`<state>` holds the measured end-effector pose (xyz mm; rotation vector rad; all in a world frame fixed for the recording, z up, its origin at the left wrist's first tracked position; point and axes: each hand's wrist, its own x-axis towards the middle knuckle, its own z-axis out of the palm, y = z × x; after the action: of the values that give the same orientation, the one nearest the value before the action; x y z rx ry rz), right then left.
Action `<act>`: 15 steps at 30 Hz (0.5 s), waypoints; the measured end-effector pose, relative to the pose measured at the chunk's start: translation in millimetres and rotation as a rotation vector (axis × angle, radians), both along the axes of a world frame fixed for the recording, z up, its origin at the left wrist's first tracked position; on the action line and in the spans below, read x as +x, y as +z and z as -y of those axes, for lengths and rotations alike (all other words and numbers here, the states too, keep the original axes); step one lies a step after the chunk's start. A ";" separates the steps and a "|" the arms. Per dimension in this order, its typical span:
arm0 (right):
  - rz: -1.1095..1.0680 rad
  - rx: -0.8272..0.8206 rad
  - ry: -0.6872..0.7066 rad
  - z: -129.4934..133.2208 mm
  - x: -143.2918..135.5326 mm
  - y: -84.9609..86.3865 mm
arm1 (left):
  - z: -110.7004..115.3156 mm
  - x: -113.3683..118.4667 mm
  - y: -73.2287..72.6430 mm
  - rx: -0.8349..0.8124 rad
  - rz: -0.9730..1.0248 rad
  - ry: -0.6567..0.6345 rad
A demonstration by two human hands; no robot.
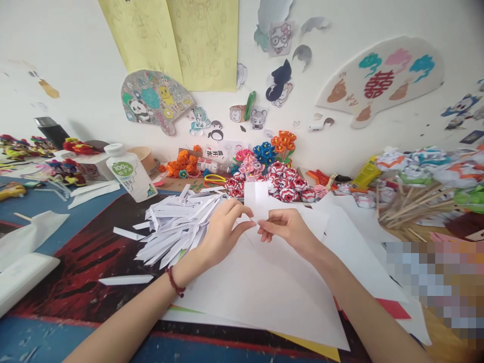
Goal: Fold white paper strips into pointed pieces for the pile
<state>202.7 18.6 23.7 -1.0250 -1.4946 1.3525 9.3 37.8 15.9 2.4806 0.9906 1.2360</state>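
A small white piece of paper with a crease down it stands upright between my two hands. My left hand is closed in a loose pinch at the paper's lower left edge, thumb and forefinger curved. My right hand pinches its lower right corner with thumb and curled fingers. Beneath both hands lie large white sheets. To the left, close to my left wrist, is a pile of folded white paper strips; one loose strip lies apart from it on the dark mat.
A white bottle stands behind the pile. Red and white craft flowers and other colourful flowers line the wall. Wooden sticks are bundled at the right. At the left edge lies a white box-like object. Paper fans hang on the wall.
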 end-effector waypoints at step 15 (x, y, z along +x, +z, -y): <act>-0.033 0.034 -0.030 1.3 -6.9 -3.8 | 12.8 5.8 4.4 -0.281 0.132 -0.022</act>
<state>195.8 17.3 19.9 -0.9945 -1.4676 1.3128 15.1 25.1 20.3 2.1624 1.0220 1.1480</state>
